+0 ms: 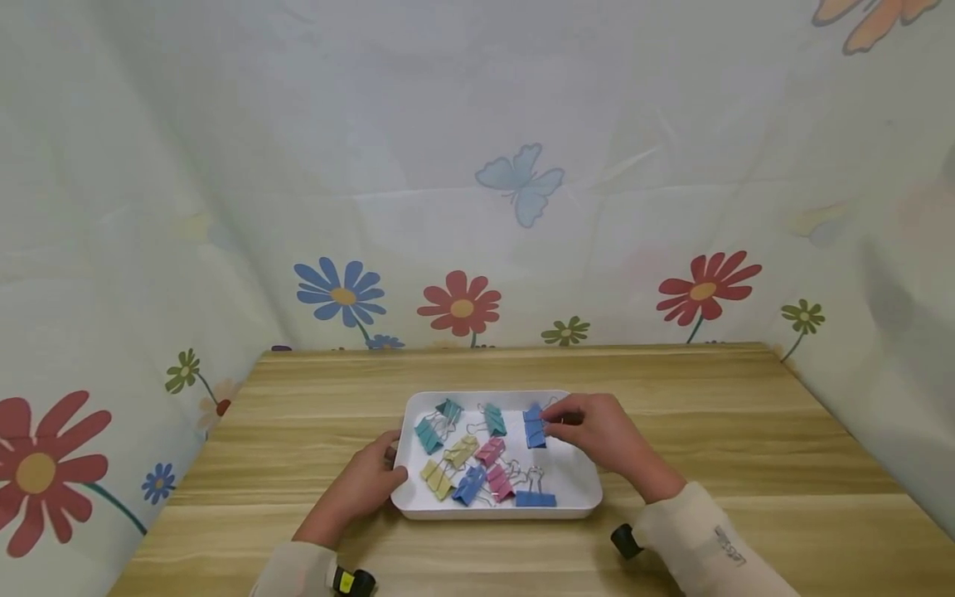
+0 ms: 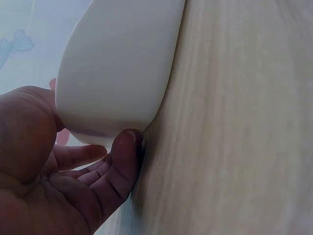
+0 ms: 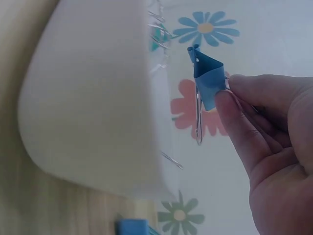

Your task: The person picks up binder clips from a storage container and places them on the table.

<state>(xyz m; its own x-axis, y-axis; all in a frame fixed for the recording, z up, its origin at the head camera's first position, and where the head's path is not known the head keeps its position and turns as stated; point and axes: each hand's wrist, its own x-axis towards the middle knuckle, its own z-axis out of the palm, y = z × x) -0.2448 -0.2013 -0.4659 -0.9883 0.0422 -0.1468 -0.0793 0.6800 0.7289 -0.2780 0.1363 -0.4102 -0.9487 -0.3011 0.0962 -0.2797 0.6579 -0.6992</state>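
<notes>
A white tray (image 1: 496,514) on the table holds several binder clips in teal, yellow, pink and blue. My right hand (image 1: 600,431) pinches a blue binder clip (image 1: 534,427) between thumb and fingertips, over the tray's right side. In the right wrist view, that blue clip (image 3: 210,81) is tilted above the rim, one wire handle hanging free. My left hand (image 1: 366,477) grips the tray's left end. In the left wrist view, its curled fingers (image 2: 124,159) meet the lower corner of the tray wall (image 2: 117,63); the thumb's tip is hidden behind the wall.
Another blue binder clip (image 1: 535,499) lies near the tray's front right corner. Teal clips (image 1: 429,435) lie at the left, pink clips (image 1: 500,481) mid-tray. The wooden table (image 1: 298,414) meets a flower-printed curtain (image 1: 403,249) behind. A blurred blue object (image 3: 133,226) shows below in the right wrist view.
</notes>
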